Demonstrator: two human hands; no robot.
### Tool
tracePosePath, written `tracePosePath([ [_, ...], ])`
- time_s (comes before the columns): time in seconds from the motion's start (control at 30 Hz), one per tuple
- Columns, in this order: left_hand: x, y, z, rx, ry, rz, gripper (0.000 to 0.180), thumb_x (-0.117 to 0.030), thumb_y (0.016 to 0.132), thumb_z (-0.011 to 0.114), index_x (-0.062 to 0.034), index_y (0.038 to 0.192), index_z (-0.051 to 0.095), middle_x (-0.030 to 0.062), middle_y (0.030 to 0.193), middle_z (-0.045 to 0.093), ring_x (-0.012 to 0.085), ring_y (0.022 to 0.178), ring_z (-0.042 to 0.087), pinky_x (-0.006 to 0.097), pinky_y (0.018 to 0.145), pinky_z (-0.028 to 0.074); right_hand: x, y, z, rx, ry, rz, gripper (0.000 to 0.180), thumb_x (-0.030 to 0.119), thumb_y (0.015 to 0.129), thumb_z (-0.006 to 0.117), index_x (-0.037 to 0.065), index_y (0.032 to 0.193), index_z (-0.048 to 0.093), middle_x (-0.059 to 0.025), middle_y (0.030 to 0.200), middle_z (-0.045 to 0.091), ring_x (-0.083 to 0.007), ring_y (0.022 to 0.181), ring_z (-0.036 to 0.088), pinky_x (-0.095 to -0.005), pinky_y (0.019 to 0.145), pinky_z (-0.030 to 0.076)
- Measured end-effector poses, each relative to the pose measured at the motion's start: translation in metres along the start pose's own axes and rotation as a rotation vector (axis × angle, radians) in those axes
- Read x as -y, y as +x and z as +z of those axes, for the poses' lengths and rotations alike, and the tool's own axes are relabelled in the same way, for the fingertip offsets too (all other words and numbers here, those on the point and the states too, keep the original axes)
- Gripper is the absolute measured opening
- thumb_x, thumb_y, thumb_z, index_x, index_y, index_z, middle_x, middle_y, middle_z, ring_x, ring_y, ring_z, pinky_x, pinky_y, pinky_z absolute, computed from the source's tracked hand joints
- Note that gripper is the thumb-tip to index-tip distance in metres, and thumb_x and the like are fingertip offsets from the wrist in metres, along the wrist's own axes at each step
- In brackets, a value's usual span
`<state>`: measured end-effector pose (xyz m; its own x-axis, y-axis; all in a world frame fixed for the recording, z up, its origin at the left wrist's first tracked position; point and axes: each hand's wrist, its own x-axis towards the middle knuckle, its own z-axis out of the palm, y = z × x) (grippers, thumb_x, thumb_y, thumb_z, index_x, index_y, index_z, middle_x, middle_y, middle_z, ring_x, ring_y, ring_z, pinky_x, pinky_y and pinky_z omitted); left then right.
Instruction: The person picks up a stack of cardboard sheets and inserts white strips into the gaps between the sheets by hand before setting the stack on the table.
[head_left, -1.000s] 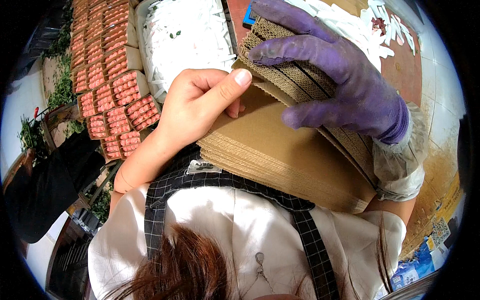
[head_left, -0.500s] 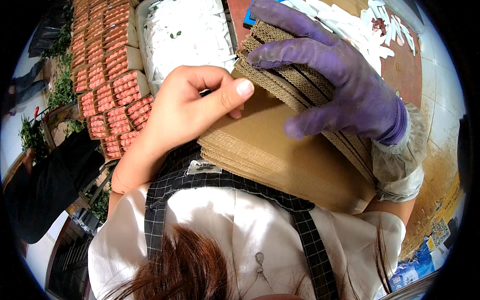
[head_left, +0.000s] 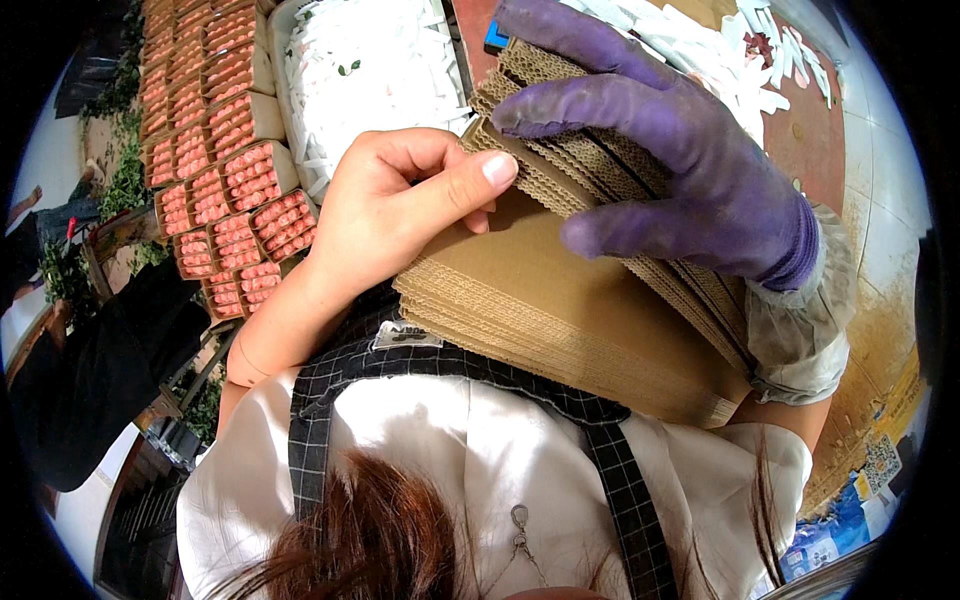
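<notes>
A thick stack of brown corrugated cardboard sheets lies against my front, its ridged edges showing. Across its upper right side spreads my right hand in a purple glove, thumb on one face and fingers over the far edges, gripping an upper bundle that tilts away from the sheets below. My bare left hand is closed at the stack's upper left corner, its thumb tip against the cardboard edges. The other left fingers are curled under and partly hidden, as is whatever lies between them.
At the upper left stand rows of open cardboard boxes filled with pink-red pieces. Beside them is a white tub heaped with white strips. More white strips lie on the reddish table at upper right. Blue packaging sits lower right.
My left thumb has shifted slightly right, onto the cardboard edges. The gripped bundle has moved a little against the sheets below. At far left, a person in the background has moved.
</notes>
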<state>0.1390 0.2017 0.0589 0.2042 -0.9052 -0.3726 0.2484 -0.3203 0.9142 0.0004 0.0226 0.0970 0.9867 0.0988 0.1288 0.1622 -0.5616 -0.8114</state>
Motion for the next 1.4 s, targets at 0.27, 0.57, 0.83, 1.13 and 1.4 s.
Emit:
tracePosePath([
  [0.27, 0.0028, -0.0012, -0.0010, -0.005, -0.012, 0.019, 0.032, -0.026, 0.085, 0.066, -0.0016, 0.065, 0.062, 0.0004, 0.059, 0.059, 0.0033, 0.054, 0.047, 0.019, 0.049, 0.036, 0.0011, -0.0009, 0.0009, -0.002, 0.081, 0.053, 0.055, 0.023, 0.071, 0.076, 0.004, 0.118, 0.055, -0.0178, 0.140, 0.034, -0.0303, 0.128, 0.036, -0.0368, 0.104, 0.033],
  [0.57, 0.0022, -0.0026, -0.0004, -0.022, -0.006, 0.014, 0.030, -0.025, 0.085, 0.066, -0.0016, 0.066, 0.063, 0.0004, 0.059, 0.059, 0.0030, 0.054, 0.048, 0.018, 0.049, 0.036, -0.0002, -0.0027, 0.0004, -0.021, -0.044, 0.014, 0.057, 0.025, 0.069, 0.077, 0.003, 0.118, 0.054, -0.0175, 0.139, 0.035, -0.0301, 0.127, 0.037, -0.0372, 0.103, 0.034],
  [0.83, 0.0027, -0.0021, -0.0003, -0.016, -0.017, 0.001, 0.029, -0.025, 0.084, 0.067, -0.0018, 0.067, 0.063, 0.0001, 0.059, 0.059, 0.0029, 0.053, 0.047, 0.018, 0.048, 0.035, -0.0006, -0.0030, -0.0007, -0.024, -0.056, 0.003, 0.057, 0.024, 0.069, 0.077, 0.004, 0.118, 0.056, -0.0174, 0.140, 0.034, -0.0305, 0.130, 0.034, -0.0380, 0.106, 0.031],
  [1.13, 0.0031, -0.0014, -0.0015, -0.021, 0.005, 0.009, 0.029, -0.025, 0.084, 0.067, -0.0021, 0.066, 0.064, 0.0001, 0.058, 0.059, 0.0024, 0.052, 0.046, 0.018, 0.047, 0.034, 0.0011, -0.0027, -0.0019, -0.017, -0.060, 0.029, 0.057, 0.024, 0.069, 0.077, 0.004, 0.118, 0.056, -0.0177, 0.140, 0.034, -0.0310, 0.131, 0.032, -0.0391, 0.107, 0.027],
  [1.4, 0.0099, -0.0041, -0.0043, -0.097, 0.062, 0.118, 0.023, -0.016, 0.076, 0.070, -0.0047, 0.074, 0.050, -0.0008, 0.071, 0.051, 0.0054, 0.066, 0.045, 0.019, 0.059, 0.036, -0.0011, 0.0012, -0.0035, 0.007, -0.065, -0.024, 0.058, 0.027, 0.070, 0.076, 0.003, 0.118, 0.054, -0.0182, 0.139, 0.035, -0.0314, 0.129, 0.035, -0.0379, 0.105, 0.031],
])
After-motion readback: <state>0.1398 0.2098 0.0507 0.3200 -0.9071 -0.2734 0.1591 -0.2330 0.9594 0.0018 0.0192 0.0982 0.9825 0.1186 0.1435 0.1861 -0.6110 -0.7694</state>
